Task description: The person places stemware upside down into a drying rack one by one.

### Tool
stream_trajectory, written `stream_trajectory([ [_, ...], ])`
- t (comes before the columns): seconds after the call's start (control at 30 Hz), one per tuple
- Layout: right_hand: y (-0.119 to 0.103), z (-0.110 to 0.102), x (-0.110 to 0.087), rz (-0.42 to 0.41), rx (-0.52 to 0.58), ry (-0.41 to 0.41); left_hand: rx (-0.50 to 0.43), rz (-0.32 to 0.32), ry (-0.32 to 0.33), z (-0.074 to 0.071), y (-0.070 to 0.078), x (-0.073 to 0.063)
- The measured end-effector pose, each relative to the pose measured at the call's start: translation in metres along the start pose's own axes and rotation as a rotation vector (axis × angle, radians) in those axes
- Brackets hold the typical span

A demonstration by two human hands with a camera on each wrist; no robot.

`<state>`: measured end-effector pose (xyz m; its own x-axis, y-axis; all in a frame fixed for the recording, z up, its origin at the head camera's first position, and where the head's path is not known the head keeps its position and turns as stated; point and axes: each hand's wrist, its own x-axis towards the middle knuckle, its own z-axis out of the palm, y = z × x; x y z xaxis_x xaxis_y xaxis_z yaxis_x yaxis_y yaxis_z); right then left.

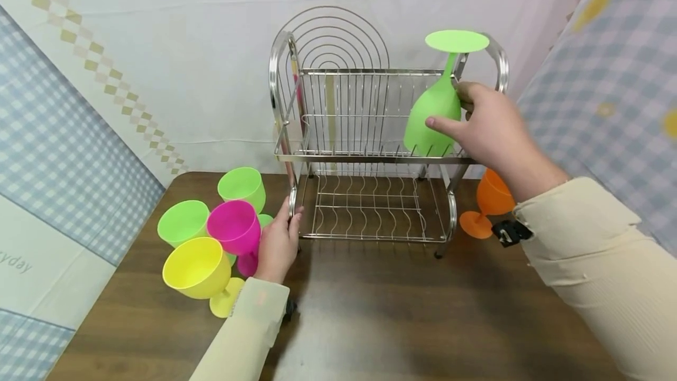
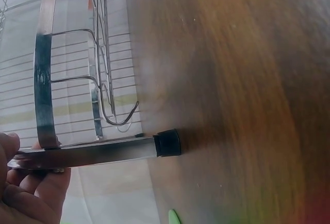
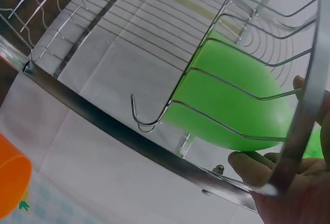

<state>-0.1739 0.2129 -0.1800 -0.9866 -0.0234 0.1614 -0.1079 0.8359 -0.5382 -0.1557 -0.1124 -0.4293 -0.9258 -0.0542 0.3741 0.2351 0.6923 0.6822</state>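
Observation:
My right hand [image 1: 489, 122] holds a light green plastic goblet [image 1: 435, 112] upside down, its foot uppermost. The goblet's bowl stands mouth-down in the upper tier of a two-tier metal dish rack [image 1: 365, 159], toward the right end. In the right wrist view, that bowl [image 3: 221, 95] shows behind the tier's wires, with my fingers against its side. Low on the rack's left side, my left hand [image 1: 278, 244] grips the side frame. The left wrist view shows thumb and fingers around the flat metal bar [image 2: 98, 153], close to its black foot.
Left of the rack, a yellow goblet [image 1: 197, 268], a magenta goblet [image 1: 234, 228] and two green goblets [image 1: 183, 221] stand upright close together. An orange goblet [image 1: 495, 194] stands right of the rack, partly behind my right arm. Patterned cloth hangs behind and beside the wooden table [image 1: 381, 310].

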Motion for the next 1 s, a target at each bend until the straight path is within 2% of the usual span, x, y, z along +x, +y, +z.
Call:
stream_trajectory([
  [0.2,-0.001,0.0,-0.019,0.013,0.142,0.067,0.025,-0.013,-0.007,-0.001,-0.001,-0.002],
  [0.43,0.008,0.0,-0.047,-0.003,0.264,0.19,0.031,-0.015,0.004,-0.001,-0.001,-0.003],
  [0.7,0.027,0.003,-0.074,-0.017,0.376,0.31,0.027,-0.005,0.011,0.001,-0.003,-0.004],
  [1.0,0.064,0.005,-0.085,0.027,0.481,0.411,-0.008,0.002,0.002,0.002,-0.004,-0.003],
])
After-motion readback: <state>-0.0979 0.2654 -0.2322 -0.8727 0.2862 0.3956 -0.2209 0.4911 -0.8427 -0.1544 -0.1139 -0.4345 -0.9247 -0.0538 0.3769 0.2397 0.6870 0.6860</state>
